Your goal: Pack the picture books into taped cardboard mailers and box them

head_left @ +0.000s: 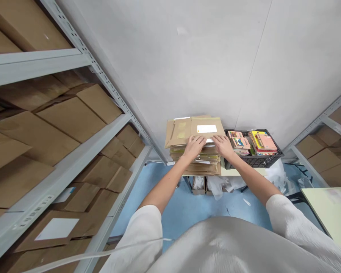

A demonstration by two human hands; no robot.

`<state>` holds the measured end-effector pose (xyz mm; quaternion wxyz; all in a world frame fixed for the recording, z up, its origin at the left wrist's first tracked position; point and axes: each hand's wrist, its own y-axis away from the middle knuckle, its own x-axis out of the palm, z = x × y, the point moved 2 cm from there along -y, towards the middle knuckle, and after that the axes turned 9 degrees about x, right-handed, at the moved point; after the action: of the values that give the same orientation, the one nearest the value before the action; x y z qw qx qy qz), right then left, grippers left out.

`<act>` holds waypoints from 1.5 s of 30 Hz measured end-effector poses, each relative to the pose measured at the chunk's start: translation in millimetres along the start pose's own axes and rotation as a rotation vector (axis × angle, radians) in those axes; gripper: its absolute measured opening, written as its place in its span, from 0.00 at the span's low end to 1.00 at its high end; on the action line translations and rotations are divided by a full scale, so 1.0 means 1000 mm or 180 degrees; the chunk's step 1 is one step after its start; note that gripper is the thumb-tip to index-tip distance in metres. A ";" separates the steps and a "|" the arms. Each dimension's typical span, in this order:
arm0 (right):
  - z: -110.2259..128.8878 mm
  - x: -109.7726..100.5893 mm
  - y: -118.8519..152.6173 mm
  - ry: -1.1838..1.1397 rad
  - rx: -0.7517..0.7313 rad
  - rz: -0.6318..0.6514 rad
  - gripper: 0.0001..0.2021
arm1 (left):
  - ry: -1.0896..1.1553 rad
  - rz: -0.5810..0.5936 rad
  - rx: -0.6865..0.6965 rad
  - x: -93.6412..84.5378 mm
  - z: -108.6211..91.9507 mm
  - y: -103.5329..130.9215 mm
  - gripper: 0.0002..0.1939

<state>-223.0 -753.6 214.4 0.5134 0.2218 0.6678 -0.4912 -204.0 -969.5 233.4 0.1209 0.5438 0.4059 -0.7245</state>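
Observation:
A tall stack of flattened cardboard boxes [174,144] stands against the wall, its top sheet bearing a white label [207,129]. On the near part of the stack rests my left hand [195,147], fingers stretched over the cardboard and a ring on one finger. My right hand [223,146] lies a little to the right, with its fingers apart and touching the cardboard. Between the fingertips of both hands shows a second white label [209,140], partly covered. The undersides of both hands and the thumbs are hard to make out.
A black plastic crate [252,162] of colourful books [262,140] stands right of the stack on a pale table [233,172]. Metal shelving [102,146] with brown cartons rises at left, more shelving [331,127] at right. Plastic bags [281,176] lie below; another table [326,208] is nearby.

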 end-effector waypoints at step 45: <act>-0.310 -0.212 0.611 0.1312 0.3326 -0.0264 0.24 | 0.1634 -0.0026 0.3203 0.171 -0.638 -0.281 0.25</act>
<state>200.7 -179.1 140.7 0.1744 0.5116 0.4304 -0.7230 -1.9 -285.4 160.0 -0.2587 0.6916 0.0289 -0.6737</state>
